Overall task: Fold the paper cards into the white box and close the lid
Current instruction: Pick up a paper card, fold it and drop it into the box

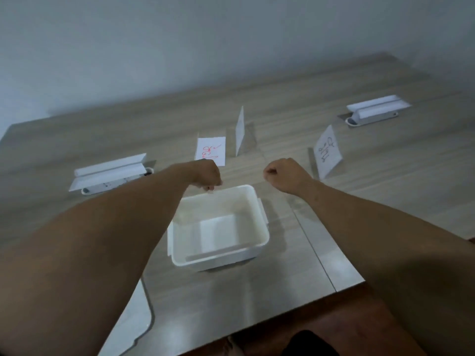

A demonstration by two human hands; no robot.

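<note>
Step not begun: I see both grips curled empty, left hand (205, 173) and right hand (285, 176), beyond white box (259, 209); next, I judge, take red-inked card (210, 151).

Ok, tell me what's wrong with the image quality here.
Head view: dim, flat light with soft focus throughout; wide-angle bend stretches the forearms and curves the table edges; the white box looks washed out; writing on the cards is too blurred to read.
</note>
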